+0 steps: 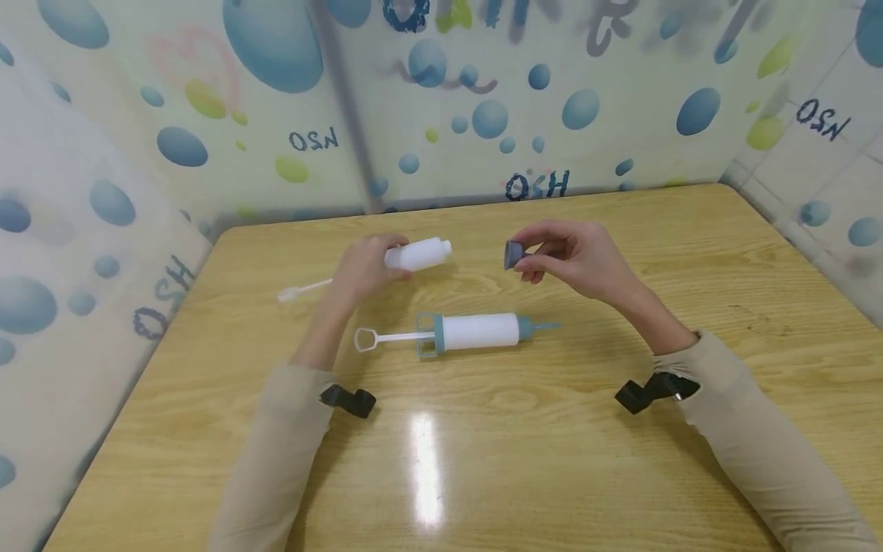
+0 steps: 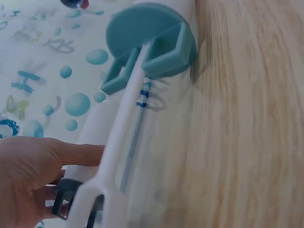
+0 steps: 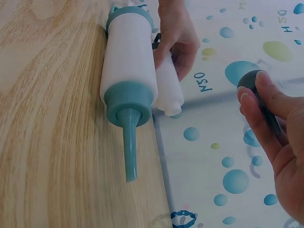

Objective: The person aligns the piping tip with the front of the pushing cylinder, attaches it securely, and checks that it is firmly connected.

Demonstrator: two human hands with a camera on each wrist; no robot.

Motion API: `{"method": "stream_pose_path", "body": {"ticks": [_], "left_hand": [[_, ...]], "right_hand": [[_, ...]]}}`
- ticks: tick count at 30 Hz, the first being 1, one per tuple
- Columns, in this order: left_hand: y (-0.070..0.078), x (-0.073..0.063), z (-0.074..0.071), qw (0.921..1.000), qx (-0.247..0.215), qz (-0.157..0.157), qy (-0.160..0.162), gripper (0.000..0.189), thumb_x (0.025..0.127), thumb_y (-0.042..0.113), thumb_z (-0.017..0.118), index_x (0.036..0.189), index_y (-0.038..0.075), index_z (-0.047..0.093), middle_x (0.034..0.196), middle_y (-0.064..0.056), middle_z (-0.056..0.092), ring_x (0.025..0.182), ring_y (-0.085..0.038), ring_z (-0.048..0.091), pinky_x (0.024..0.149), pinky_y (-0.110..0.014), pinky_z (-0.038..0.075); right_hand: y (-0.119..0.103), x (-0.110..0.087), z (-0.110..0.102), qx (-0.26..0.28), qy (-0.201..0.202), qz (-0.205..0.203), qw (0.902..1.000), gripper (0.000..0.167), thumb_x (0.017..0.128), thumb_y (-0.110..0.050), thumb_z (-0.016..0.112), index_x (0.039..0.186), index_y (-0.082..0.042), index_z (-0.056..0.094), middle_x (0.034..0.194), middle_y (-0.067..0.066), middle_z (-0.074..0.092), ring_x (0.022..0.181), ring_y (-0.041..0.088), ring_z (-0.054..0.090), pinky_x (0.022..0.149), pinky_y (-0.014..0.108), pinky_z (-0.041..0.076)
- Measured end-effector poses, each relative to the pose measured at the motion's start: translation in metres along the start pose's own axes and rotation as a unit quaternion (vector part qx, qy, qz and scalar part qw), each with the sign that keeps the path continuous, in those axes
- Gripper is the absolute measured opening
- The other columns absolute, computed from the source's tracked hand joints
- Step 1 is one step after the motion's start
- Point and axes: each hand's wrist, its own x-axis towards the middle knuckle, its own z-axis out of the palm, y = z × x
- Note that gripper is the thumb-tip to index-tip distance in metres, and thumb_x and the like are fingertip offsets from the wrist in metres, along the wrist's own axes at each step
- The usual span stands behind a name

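In the head view my left hand [image 1: 363,268] grips the white barrel [image 1: 419,254] of a syringe-like tube, its bare narrow end pointing right. A white plunger handle [image 1: 290,294] sticks out on the left. A dark grey collar [image 2: 70,186] shows beside the fingers in the left wrist view. My right hand [image 1: 582,257] pinches a dark grey nozzle cap [image 1: 513,254] between thumb and fingers, apart from the barrel, its wide side facing left. Nearer me lies a second large syringe [image 1: 480,331] with teal flange, teal nozzle and white plunger; neither hand touches it.
All of this is at or above a wooden table [image 1: 524,460]. Behind it stands a wall [image 1: 448,153] with blue and green bubble patterns and lettering. Black wrist mounts [image 1: 350,400] sit on both sleeves.
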Motion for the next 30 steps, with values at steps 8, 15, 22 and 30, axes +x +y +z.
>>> {"method": "stream_pose_path", "body": {"ticks": [8, 15, 22, 30], "left_hand": [[0.019, -0.009, -0.008, 0.9972, 0.004, 0.059, 0.046, 0.052, 0.08, 0.017, 0.087, 0.127, 0.005, 0.067, 0.126, -0.02, 0.064, 0.114, -0.04, 0.06, 0.097, -0.054, 0.047], [0.042, -0.02, -0.018, 0.9946, -0.008, 0.092, 0.046, 0.052, 0.083, 0.018, 0.085, 0.13, 0.009, 0.066, 0.125, -0.018, 0.063, 0.112, -0.036, 0.06, 0.095, -0.052, 0.049], [0.06, -0.032, -0.02, 0.9868, -0.02, 0.147, 0.065, 0.05, 0.083, 0.015, 0.085, 0.128, 0.01, 0.065, 0.124, -0.018, 0.062, 0.109, -0.036, 0.062, 0.091, -0.052, 0.052], [0.07, -0.045, -0.019, 0.9741, -0.042, 0.203, 0.09, 0.047, 0.08, 0.009, 0.086, 0.122, 0.01, 0.065, 0.118, -0.015, 0.06, 0.104, -0.033, 0.061, 0.088, -0.049, 0.054]], "right_hand": [[0.001, -0.002, -0.005, 0.003, 0.011, 0.005, 0.9999, 0.027, 0.092, 0.006, 0.069, 0.119, 0.005, 0.069, 0.09, 0.016, 0.074, 0.07, 0.015, 0.071, 0.065, 0.027, 0.058], [0.001, -0.002, -0.007, 0.003, 0.014, 0.009, 0.9999, 0.028, 0.091, 0.004, 0.071, 0.12, 0.004, 0.069, 0.09, 0.015, 0.075, 0.071, 0.015, 0.071, 0.065, 0.028, 0.059], [0.002, -0.002, -0.009, -0.008, 0.014, 0.001, 0.9999, 0.029, 0.089, 0.005, 0.073, 0.118, 0.003, 0.07, 0.091, 0.014, 0.075, 0.07, 0.013, 0.072, 0.064, 0.028, 0.059], [-0.008, -0.004, -0.007, -0.049, 0.0, -0.005, 0.9988, 0.03, 0.085, 0.004, 0.077, 0.115, 0.0, 0.072, 0.093, 0.01, 0.075, 0.071, 0.009, 0.072, 0.064, 0.023, 0.058]]}}
